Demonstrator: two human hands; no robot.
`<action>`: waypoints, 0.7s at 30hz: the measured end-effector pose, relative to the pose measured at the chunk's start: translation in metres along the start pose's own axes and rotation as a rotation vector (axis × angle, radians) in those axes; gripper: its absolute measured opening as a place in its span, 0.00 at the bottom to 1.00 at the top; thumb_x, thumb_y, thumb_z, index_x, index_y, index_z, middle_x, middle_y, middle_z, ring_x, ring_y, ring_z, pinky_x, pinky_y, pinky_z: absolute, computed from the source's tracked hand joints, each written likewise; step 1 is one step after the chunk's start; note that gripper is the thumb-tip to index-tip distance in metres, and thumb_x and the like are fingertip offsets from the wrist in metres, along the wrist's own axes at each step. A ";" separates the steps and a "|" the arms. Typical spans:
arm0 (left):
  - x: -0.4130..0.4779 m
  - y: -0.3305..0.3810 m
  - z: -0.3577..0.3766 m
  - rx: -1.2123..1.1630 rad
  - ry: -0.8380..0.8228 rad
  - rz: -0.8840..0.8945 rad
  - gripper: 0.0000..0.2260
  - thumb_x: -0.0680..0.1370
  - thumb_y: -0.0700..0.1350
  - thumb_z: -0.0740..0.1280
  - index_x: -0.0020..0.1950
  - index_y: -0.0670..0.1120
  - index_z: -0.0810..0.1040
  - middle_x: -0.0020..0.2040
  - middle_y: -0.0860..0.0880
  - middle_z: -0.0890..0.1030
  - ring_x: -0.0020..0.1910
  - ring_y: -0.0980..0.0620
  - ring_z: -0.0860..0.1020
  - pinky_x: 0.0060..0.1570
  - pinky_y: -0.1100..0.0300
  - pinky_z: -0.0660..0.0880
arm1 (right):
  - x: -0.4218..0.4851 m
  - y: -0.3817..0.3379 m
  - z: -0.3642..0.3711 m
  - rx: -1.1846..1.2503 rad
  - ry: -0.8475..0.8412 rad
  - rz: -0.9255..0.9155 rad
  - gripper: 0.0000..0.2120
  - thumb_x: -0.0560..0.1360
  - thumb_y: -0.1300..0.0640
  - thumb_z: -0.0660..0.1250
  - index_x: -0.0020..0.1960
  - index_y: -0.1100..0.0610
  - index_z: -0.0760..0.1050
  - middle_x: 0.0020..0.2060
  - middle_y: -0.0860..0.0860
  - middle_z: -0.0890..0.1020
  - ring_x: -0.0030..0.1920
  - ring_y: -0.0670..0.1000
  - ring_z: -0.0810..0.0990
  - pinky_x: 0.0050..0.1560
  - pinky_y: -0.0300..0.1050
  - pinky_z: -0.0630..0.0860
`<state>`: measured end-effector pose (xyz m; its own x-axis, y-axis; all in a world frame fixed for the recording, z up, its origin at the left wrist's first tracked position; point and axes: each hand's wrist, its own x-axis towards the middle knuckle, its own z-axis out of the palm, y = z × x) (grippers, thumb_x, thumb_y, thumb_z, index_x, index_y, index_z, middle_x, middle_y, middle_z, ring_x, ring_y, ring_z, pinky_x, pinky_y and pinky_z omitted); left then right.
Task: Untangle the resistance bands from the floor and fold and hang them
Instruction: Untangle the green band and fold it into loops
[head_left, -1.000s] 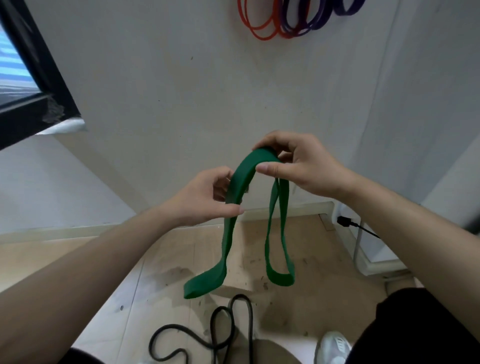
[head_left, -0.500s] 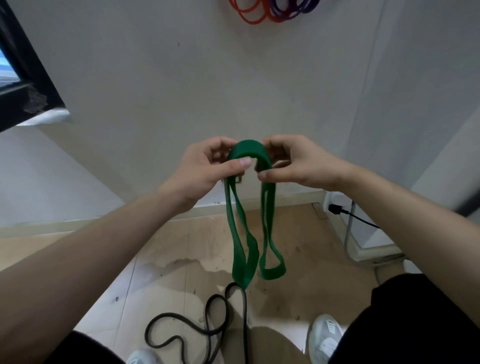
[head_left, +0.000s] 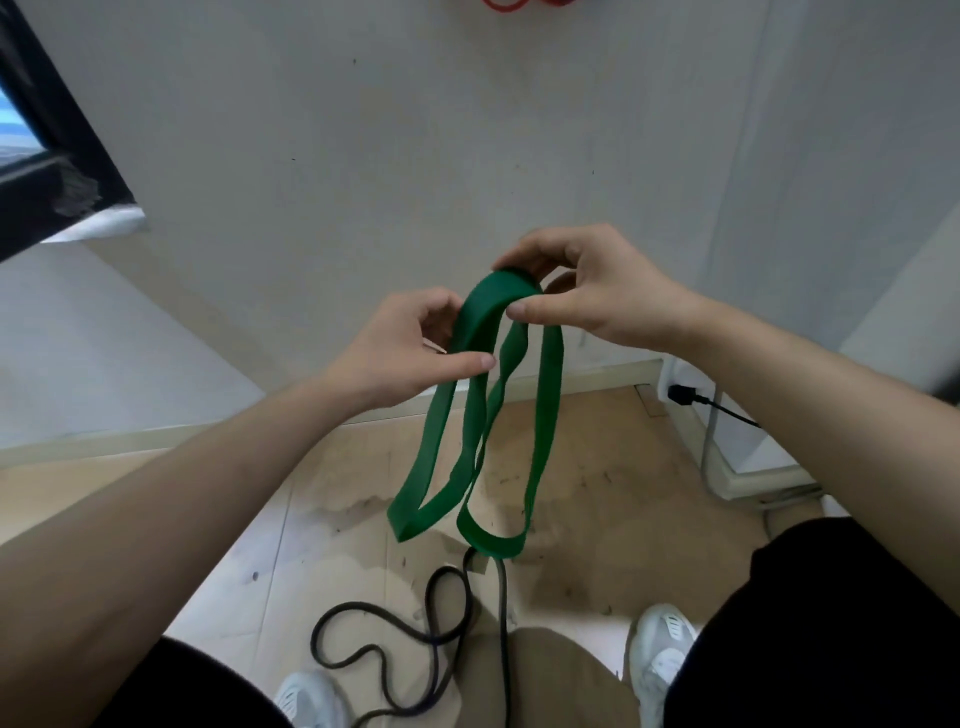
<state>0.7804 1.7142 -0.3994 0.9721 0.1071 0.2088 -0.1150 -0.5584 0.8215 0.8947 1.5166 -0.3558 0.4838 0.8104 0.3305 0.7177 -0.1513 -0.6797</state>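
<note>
Head view: I am holding the green band (head_left: 548, 395) up in front of the wall (head_left: 363, 156). My right hand (head_left: 597, 296) is pinching its folded top between thumb and curled fingers. My left hand (head_left: 410, 358) is pinching one strand just below and to the left of that. Two loops are hanging down beneath my fingers, clear of the floor (head_left: 597, 493).

Far below my fingers, a black band (head_left: 503, 623) is lying in curls on the scuffed tan floor, between my pale shoes (head_left: 660, 649). High above my fingers, red bands (head_left: 501, 5) are hanging on the wall at the frame's edge. A black plug (head_left: 685, 397) is sitting low to the right, and a dark window frame (head_left: 52, 171) far to the left.
</note>
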 end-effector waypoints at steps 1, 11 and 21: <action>-0.001 -0.001 -0.002 -0.011 0.010 0.000 0.14 0.70 0.40 0.79 0.53 0.46 0.81 0.45 0.50 0.86 0.44 0.53 0.85 0.48 0.59 0.80 | 0.000 0.000 -0.001 -0.005 -0.007 -0.005 0.18 0.75 0.60 0.74 0.64 0.59 0.78 0.53 0.50 0.84 0.54 0.45 0.82 0.56 0.40 0.79; -0.005 -0.004 0.001 -0.190 0.059 -0.034 0.15 0.70 0.33 0.77 0.55 0.42 0.83 0.46 0.48 0.87 0.47 0.49 0.85 0.54 0.55 0.82 | 0.002 0.000 -0.004 -0.131 -0.149 -0.054 0.19 0.78 0.57 0.71 0.68 0.49 0.78 0.52 0.34 0.78 0.54 0.44 0.80 0.52 0.31 0.77; -0.004 0.000 0.033 -0.154 0.004 0.028 0.23 0.71 0.45 0.79 0.64 0.49 0.78 0.56 0.52 0.84 0.57 0.57 0.82 0.58 0.58 0.78 | -0.006 0.007 -0.013 0.128 -0.066 -0.077 0.13 0.77 0.64 0.71 0.61 0.59 0.81 0.53 0.48 0.82 0.55 0.53 0.82 0.50 0.51 0.84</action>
<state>0.7833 1.6869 -0.4173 0.9673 0.0967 0.2344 -0.1720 -0.4288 0.8869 0.9031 1.5030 -0.3538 0.3929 0.8528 0.3442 0.6796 -0.0171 -0.7334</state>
